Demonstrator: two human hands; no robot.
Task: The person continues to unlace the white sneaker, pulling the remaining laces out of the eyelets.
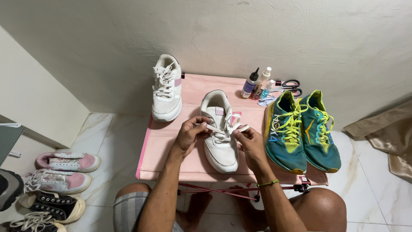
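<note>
Head view: white sneaker lengthwise, toe toward wearer; left grip, right grip pinching laces.

teal sneakers, glue bottles, scissors, pink-white sneakers

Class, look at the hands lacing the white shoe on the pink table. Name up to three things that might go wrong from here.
1. Both hands, left hand and right hand, pull laces sideways; the white shoe may slide or twist on the table.
2. The teal shoes sit close to the right hand; a tug might knock them off the edge.
3. The bottles and scissors behind could get toppled if the table shakes.
</note>
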